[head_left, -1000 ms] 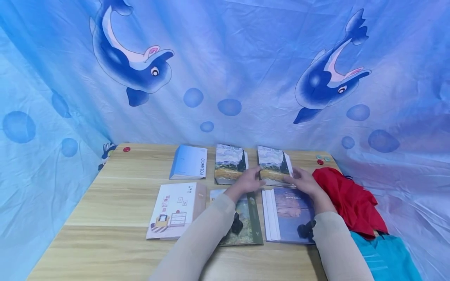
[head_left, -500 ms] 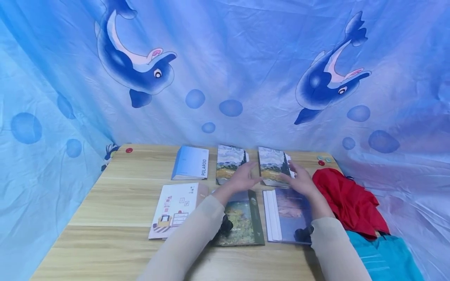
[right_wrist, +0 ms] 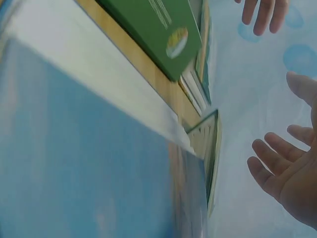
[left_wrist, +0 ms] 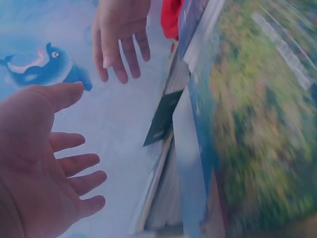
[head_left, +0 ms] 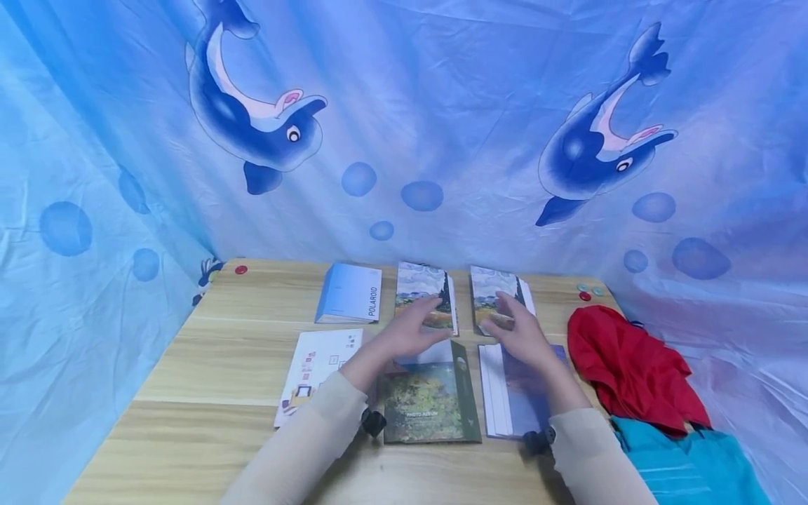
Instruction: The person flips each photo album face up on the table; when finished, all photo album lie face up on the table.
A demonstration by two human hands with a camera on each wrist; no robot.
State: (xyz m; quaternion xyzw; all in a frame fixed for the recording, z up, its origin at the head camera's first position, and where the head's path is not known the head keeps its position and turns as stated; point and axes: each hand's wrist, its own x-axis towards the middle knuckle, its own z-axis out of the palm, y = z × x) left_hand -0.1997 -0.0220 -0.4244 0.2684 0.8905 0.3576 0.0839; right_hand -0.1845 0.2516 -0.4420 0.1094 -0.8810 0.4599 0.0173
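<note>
Both hands hover over the albums with loosely spread fingers and hold nothing. My left hand (head_left: 410, 333) is over the front of a small album with a landscape painting cover (head_left: 419, 284). A green photo album (head_left: 426, 403) lies just below that hand. Over the front of a matching landscape album (head_left: 489, 284) is my right hand (head_left: 520, 340). Its wrist crosses a purple-blue album (head_left: 527, 400), partly hiding it. In the left wrist view, the left palm (left_wrist: 34, 158) faces the other hand across a gap; the right wrist view shows the right hand (right_wrist: 292, 168) bare too.
At the back left stands a blue album marked POLAROID (head_left: 353, 294). A white illustrated album (head_left: 322, 358) lies partly under the left forearm. Red cloth (head_left: 637, 368) and teal cloth (head_left: 694, 456) lie at the right edge. Small discs (head_left: 585, 296) sit at the wooden table's (head_left: 208, 365) back corners.
Both hands have drawn back toward the body from the right landscape album, the left one also moving left. The green album shows more fully. The albums stay in place while the view shifts slightly.
</note>
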